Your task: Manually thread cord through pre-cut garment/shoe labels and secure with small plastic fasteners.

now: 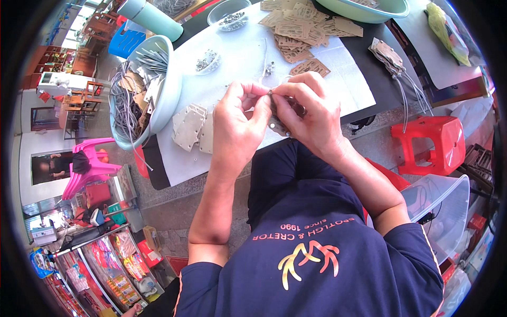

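Note:
My left hand [240, 124] and my right hand [312, 113] meet over the table's near edge, thumbs and fingertips pinched together. Between them is a small grey-brown card tag [278, 126] with punched holes, partly covered by the fingers of my right hand. What the left fingertips pinch is too small to make out. A thin pale cord [265, 58] runs away from the fingertips across the white sheet, beside a few small metal pieces [270, 68]. Left of my left hand lie several grey card tags [189, 127] with holes.
Brown printed cards [298, 33] are heaped at the back. Clear bowls [228, 15] hold small metal pieces. A light-blue basin [171, 87] of grey cords and cards stands left. Corded tags [388, 57] lie right, near a red stool [429, 142]. A green bottle [150, 18] stands back left.

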Demonstrator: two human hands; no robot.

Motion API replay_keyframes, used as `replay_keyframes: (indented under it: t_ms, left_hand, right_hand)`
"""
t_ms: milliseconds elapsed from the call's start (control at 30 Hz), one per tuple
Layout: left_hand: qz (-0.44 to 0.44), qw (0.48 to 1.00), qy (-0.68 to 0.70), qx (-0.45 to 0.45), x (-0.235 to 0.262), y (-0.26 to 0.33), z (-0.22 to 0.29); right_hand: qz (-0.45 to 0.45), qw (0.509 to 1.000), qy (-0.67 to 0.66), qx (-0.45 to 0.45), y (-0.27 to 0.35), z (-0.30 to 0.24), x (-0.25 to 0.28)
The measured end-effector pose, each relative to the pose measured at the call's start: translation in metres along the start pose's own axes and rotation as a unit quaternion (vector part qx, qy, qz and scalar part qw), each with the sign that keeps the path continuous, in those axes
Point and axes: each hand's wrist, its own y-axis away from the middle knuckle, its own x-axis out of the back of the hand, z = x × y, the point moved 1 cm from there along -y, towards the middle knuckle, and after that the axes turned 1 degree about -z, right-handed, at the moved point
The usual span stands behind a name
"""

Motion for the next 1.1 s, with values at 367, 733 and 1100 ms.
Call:
replay_keyframes:
  t_ms: [367, 733, 1100]
  left_hand:
    - [0.017, 0.999, -0.015, -0.023, -0.004, 0.003, -0.002]
    - [-0.017, 0.998, -0.056, 0.011, -0.009, 0.009, 0.009]
    - [-0.009, 0.994, -0.083, -0.076, -0.013, 0.011, 0.0]
  right_hand:
    - [-0.018, 0.997, -0.018, -0.067, 0.003, -0.002, 0.001]
    - [-0.059, 0.986, -0.034, -0.155, 0.004, -0.001, 0.005]
    - [-0.099, 0.972, -0.109, -0.184, 0.007, -0.002, 0.011]
